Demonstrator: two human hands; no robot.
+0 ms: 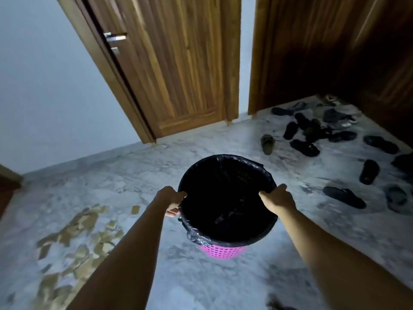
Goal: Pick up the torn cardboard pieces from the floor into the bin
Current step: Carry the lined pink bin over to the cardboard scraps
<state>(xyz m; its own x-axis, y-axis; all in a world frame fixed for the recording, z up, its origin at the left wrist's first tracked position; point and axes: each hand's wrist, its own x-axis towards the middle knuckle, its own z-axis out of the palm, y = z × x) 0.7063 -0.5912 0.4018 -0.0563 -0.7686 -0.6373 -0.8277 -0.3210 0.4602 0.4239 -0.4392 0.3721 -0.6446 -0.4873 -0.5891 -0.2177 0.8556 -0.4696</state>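
A pink perforated bin lined with a black bag hangs above the marble floor in the middle of the view. My left hand grips its rim on the left side. My right hand grips the rim on the right side. Torn brown cardboard pieces lie scattered over the floor at lower left, left of my left forearm; they look blurred. The inside of the bin is dark and its contents cannot be made out.
A wooden door with a metal handle stands ahead, with a second wooden panel to its right. Several dark sandals and slippers litter the floor at right. A grey wall runs along the left.
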